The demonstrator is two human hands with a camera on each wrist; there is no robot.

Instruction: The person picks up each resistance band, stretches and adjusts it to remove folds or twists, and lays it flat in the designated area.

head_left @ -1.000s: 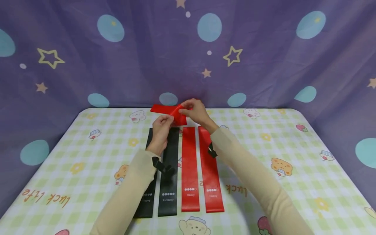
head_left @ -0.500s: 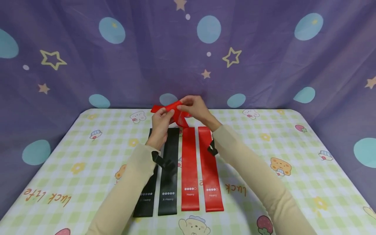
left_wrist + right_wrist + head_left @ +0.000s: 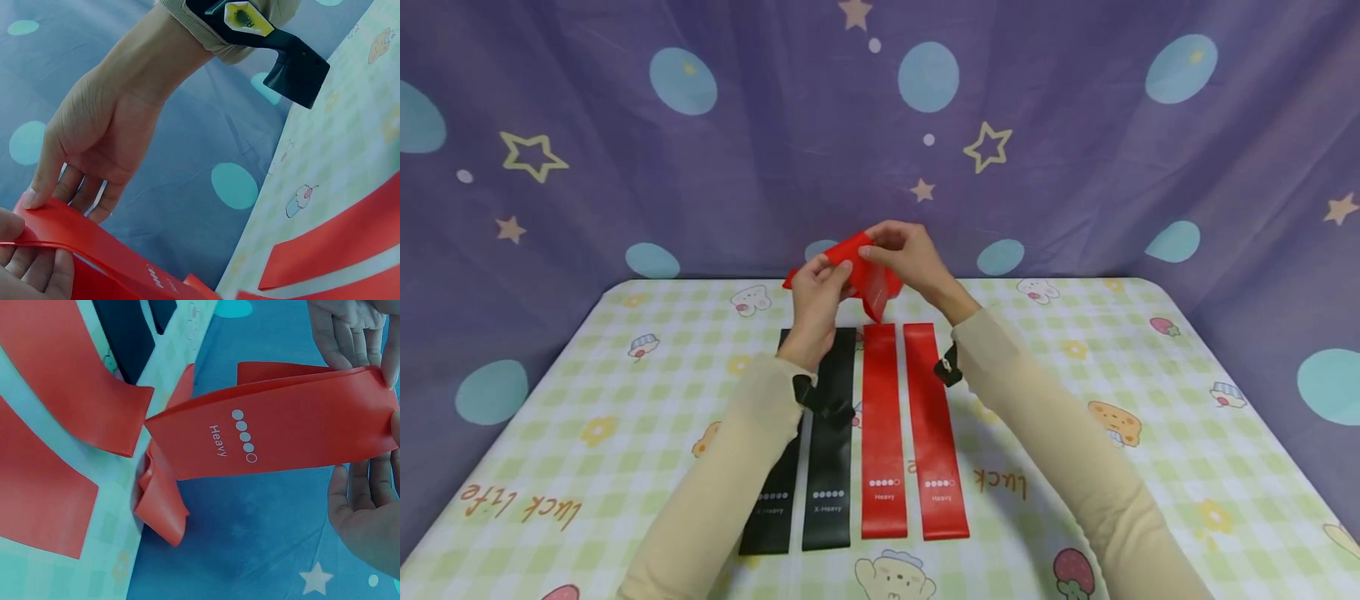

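Observation:
Both hands hold up a red resistance band (image 3: 287, 431) above the table's far edge; its "Heavy" print shows in the right wrist view. My left hand (image 3: 812, 308) pinches it at the left, thumb on the near side. My right hand (image 3: 917, 258) pinches it farther right and a little higher. Loose red folds (image 3: 164, 509) hang beneath the stretch between the hands. Toward me from the hands lie two flat red bands (image 3: 883, 417) marked "Heavy". Left of these are two flat black bands (image 3: 830, 450) marked "X-Heavy", the outer one partly hidden by the left arm.
A green-and-white checked cloth (image 3: 647, 392) with cartoon prints covers the table. A purple curtain (image 3: 790, 150) with stars and blue ovals hangs right behind the far edge. Black camera mounts (image 3: 950, 367) sit on both wrists.
Both hands have risen from the far edge with the red band, the right hand more than the left. The band's folds have lifted and opened out. The flat bands have stayed put.

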